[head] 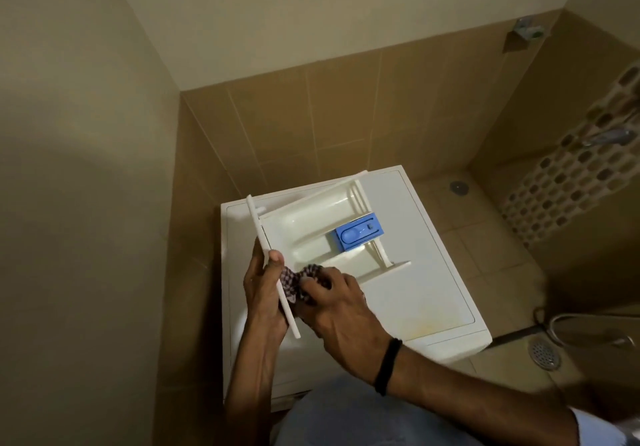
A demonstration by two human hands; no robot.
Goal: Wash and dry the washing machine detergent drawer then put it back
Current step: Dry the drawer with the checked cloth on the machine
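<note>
My left hand [261, 295] is gripping the detergent drawer [311, 224] by its front panel, steadying it over the washing machine [415, 293]. My right hand [337, 308] is clutching a checked cloth [294, 277], drying the near corner.

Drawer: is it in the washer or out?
Out. The drawer lies atop the washer, left hand holding its front, right hand pressing a cloth into it.
</note>
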